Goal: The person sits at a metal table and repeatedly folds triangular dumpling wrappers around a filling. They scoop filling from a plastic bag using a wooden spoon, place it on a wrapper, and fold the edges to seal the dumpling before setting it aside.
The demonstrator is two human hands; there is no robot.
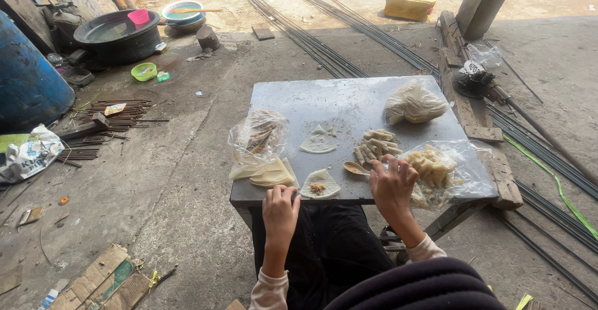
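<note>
A grey metal table [336,98] stands in front of me. My left hand [280,212] rests at its near edge, fingertips next to a quarter-round dough wrapper [319,184] with a bit of brown filling on it. My right hand [392,185] hovers over the table's near right, fingers spread, beside a spoon [356,168] and a clear bag of filling [436,166]. A second wrapper [318,140] lies flat in the middle. Rolled pieces [377,145] are piled behind the spoon. Stacked wrappers [266,173] lie on the left under a clear bag [257,134].
A tied plastic bag of pale food [413,102] sits at the table's far right. Steel rods [311,36] run across the concrete floor. A blue drum [28,79], a black basin [118,34] and a green bowl [144,71] stand to the left. Wooden planks [473,110] lie right.
</note>
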